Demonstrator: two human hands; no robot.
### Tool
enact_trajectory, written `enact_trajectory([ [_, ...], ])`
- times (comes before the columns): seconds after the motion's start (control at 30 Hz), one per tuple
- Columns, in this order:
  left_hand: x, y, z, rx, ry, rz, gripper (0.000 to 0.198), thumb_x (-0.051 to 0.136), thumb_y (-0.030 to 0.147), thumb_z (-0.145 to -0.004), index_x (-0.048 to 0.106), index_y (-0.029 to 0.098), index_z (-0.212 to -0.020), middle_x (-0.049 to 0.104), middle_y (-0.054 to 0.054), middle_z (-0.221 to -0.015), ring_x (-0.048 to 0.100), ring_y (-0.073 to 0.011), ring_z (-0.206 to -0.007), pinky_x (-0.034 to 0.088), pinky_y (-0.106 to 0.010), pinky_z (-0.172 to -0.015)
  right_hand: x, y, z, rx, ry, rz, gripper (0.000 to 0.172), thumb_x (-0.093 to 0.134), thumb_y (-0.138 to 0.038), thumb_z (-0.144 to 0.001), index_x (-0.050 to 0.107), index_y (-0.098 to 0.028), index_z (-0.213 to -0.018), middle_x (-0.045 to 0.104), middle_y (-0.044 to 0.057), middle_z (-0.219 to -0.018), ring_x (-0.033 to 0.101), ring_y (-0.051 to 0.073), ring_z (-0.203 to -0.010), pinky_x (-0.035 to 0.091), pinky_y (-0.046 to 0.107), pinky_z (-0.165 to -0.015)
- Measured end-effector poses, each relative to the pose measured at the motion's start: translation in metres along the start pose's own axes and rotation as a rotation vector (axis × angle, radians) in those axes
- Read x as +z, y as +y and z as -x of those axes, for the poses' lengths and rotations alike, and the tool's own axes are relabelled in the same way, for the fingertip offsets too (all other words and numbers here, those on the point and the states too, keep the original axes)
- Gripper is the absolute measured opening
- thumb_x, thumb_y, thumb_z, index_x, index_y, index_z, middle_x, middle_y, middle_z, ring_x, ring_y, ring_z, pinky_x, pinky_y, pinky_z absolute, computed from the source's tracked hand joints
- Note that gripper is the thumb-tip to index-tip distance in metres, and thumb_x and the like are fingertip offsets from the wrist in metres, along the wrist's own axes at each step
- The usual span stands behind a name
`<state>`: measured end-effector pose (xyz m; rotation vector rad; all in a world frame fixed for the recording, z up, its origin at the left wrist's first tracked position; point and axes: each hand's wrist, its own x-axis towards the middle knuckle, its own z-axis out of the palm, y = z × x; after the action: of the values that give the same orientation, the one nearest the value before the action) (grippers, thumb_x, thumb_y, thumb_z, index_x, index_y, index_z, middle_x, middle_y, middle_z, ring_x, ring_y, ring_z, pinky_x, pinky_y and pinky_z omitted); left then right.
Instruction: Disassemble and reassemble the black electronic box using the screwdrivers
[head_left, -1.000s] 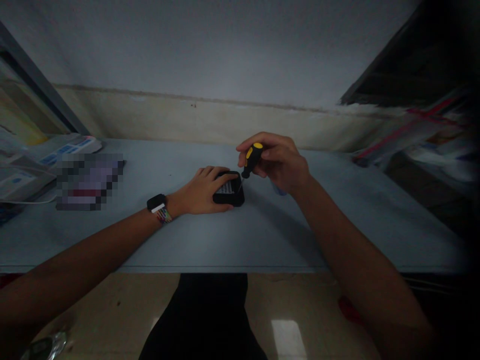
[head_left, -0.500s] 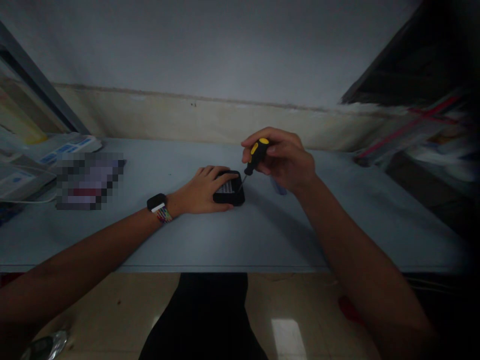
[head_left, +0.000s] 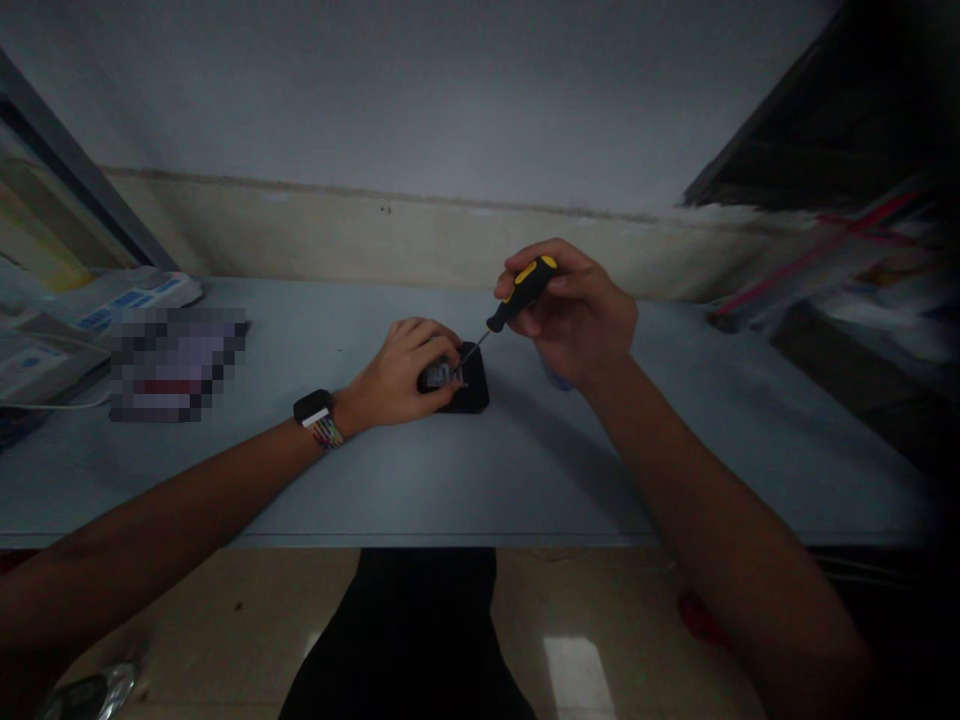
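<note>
A small black box-shaped device (head_left: pixel 468 392) with a white label lies on the pale grey table (head_left: pixel 480 470). My left hand (head_left: pixel 401 375) is curled over its left part, fingers pressed on the top. My right hand (head_left: pixel 574 310) is closed round a screwdriver (head_left: pixel 517 295) with a black and yellow handle. The screwdriver slants down to the left, and its thin tip reaches the device's top near my left fingertips. A dark watch with a coloured band sits on my left wrist (head_left: pixel 319 415).
Papers and boxes (head_left: pixel 90 320) lie at the table's left end, beside a blurred patch (head_left: pixel 176 362). A stack of printed sheets with red stripes (head_left: pixel 825 270) stands at the right. A wall rises behind the table. Tiled floor and my dark-clad legs (head_left: pixel 412 640) show below the front edge.
My right hand has lifted and drawn to the right, tilting the screwdriver flatter. My left fingers have curled up from lying flat and now cover more of the device.
</note>
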<state>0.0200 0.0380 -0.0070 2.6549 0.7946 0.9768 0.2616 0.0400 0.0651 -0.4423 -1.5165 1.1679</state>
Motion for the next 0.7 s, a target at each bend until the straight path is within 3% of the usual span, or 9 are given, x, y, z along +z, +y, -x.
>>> enact_trajectory([
  [0.23,0.002,-0.001,-0.001,0.049,0.068,0.02,0.004,0.065,0.025,-0.099,0.064,0.022,-0.099,0.077,-0.009,-0.121,0.065,-0.0279,-0.119,0.047,-0.049,-0.111,-0.002,0.003,0.0,0.036,0.073,0.059,0.031,0.072,-0.051,-0.091,0.073,-0.022,-0.104,0.079,0.005,-0.093,0.048,0.012,-0.053,0.038,0.028,-0.048],
  [0.5,0.003,-0.008,-0.001,0.049,0.086,-0.011,0.004,0.067,0.023,-0.1,0.071,0.02,-0.1,0.078,-0.007,-0.115,0.067,-0.0256,-0.115,0.048,-0.045,-0.109,-0.003,0.002,-0.002,0.013,0.136,0.026,0.023,0.069,-0.043,-0.089,0.076,-0.024,-0.101,0.079,0.004,-0.09,0.047,0.012,-0.052,0.036,0.028,-0.046],
  [0.6,-0.009,-0.018,-0.004,0.001,0.057,-0.08,0.01,0.068,0.026,-0.1,0.076,0.02,-0.1,0.078,-0.008,-0.111,0.068,-0.0258,-0.11,0.05,-0.044,-0.106,-0.004,0.002,-0.003,0.025,0.169,0.005,0.022,0.07,-0.041,-0.088,0.077,-0.025,-0.101,0.08,0.004,-0.091,0.048,0.013,-0.053,0.037,0.028,-0.045],
  [0.7,-0.036,-0.032,-0.007,-0.136,-0.001,-0.238,0.014,0.07,0.028,-0.095,0.08,0.019,-0.097,0.08,-0.009,-0.107,0.07,-0.0277,-0.105,0.051,-0.046,-0.105,-0.006,0.003,-0.005,0.045,0.189,-0.019,0.022,0.071,-0.039,-0.084,0.079,-0.024,-0.098,0.08,0.004,-0.088,0.05,0.013,-0.053,0.037,0.028,-0.044],
])
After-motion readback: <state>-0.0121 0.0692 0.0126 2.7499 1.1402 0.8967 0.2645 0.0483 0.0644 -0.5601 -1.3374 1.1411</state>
